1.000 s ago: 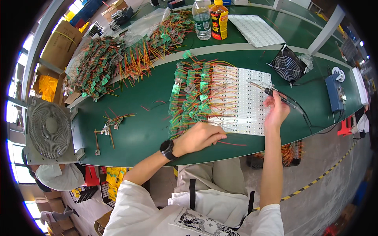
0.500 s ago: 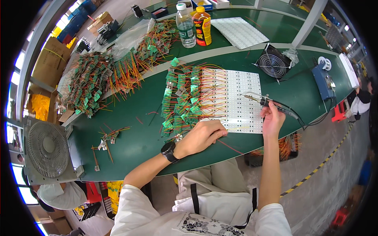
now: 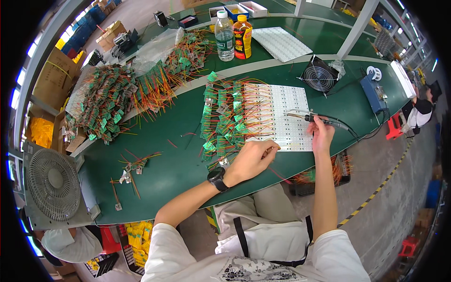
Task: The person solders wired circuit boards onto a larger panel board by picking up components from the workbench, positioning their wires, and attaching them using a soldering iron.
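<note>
A white LED panel (image 3: 282, 113) lies on the green table (image 3: 169, 155), with several small green circuit boards (image 3: 223, 117) wired to its left side by orange leads. My left hand (image 3: 251, 160), a black watch on its wrist, rests at the panel's near left edge with fingertips pinched on something thin that I cannot make out. My right hand (image 3: 322, 134) holds a soldering iron (image 3: 312, 118) by its handle, tip pointing left over the panel's right part.
Heaps of green boards with orange wires (image 3: 117, 98) fill the far left. Two bottles (image 3: 234, 33) and a second white panel (image 3: 282, 43) stand behind. A small black fan (image 3: 319, 77), a blue soldering station (image 3: 373, 91), a grey floor fan (image 3: 54, 188) and loose wired parts (image 3: 129, 171) surround me.
My right hand with the iron has stayed over the panel's right side. My left hand keeps its place at the near left edge. The view has shifted slightly.
</note>
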`<state>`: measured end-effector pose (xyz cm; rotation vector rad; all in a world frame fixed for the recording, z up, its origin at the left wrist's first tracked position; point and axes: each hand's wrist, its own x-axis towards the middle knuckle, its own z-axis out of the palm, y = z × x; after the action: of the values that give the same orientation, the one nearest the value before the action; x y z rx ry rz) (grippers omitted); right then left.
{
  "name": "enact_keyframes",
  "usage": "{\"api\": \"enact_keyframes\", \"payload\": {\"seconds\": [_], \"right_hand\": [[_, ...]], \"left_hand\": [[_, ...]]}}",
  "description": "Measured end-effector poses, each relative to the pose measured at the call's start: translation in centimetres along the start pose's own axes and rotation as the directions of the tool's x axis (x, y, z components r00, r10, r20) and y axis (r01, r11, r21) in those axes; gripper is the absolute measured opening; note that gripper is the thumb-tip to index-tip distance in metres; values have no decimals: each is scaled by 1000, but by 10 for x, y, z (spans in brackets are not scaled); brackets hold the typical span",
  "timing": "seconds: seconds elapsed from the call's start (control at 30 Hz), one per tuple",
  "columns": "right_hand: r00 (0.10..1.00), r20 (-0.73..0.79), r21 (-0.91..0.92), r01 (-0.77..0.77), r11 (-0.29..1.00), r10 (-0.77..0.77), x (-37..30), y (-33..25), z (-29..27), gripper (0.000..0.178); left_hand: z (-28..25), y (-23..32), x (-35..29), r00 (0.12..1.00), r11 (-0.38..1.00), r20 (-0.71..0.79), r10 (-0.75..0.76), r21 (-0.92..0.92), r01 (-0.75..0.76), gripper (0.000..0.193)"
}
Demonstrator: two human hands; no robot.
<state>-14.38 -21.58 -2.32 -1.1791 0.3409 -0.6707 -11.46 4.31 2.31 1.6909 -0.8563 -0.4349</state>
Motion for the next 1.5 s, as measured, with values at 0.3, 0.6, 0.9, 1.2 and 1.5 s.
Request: {"api": "enact_keyframes", "payload": {"seconds": [0.3, 0.6, 0.9, 1.2, 1.5], "right_hand": [[999, 25, -46, -25, 999, 26, -1, -3, -2, 14], [999, 43, -64, 27, 998, -24, -5, -2, 1, 14], [978, 207, -78, 42, 996, -25, -16, -14, -9, 15], [922, 351, -126, -130, 984, 167, -9, -9, -23, 17], [917, 366, -179, -95, 979, 156, -11, -10, -22, 19]], "left_hand": [[12, -30, -9, 932, 732, -84, 352, 646, -218, 11], [16, -34, -11, 912, 777, -225, 343, 613, -141, 9], [14, -33, -7, 900, 779, -267, 345, 616, -116, 7], [17, -31, -4, 899, 779, -321, 297, 626, -33, 7], [17, -40, -2, 905, 769, -298, 304, 638, -48, 7]]}}
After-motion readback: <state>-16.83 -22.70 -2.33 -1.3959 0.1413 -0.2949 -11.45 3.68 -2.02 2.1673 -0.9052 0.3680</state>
